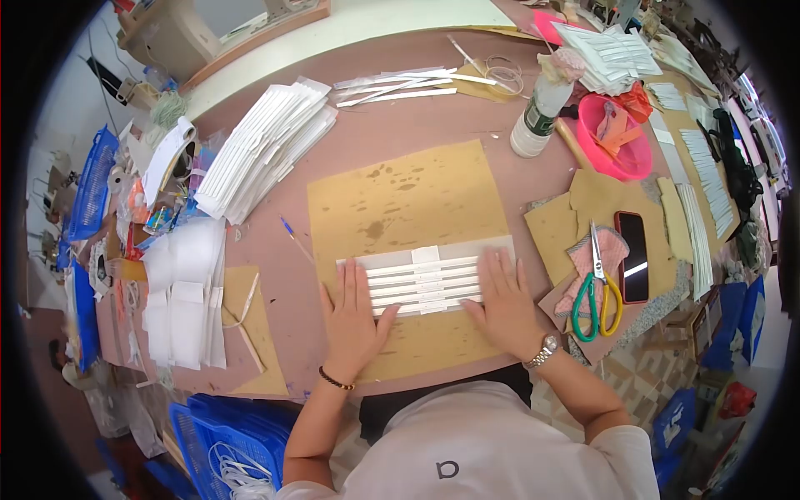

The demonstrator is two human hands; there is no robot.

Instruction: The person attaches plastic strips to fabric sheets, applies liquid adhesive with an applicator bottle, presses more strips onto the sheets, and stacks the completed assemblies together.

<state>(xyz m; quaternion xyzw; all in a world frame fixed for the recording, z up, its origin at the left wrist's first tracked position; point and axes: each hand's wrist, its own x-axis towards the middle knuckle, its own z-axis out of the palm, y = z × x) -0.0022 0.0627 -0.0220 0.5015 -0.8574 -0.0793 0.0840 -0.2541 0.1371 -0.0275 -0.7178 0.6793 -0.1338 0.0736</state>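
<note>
here, hands (352,323) (510,310) flat on white strips (392,282)

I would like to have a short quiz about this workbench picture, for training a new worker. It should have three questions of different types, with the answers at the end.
1. True or false: the left hand and the right hand rest at opposite ends of the set of white strips.

2. Choose one. The scissors lie:
A) inside the pink basin
B) partly on the pink cloth, beside the phone
C) under the bottle

3. Fill in the missing word: the person wears the wristwatch on the ____ wrist.

Key: 1. True. 2. B. 3. right.
</note>
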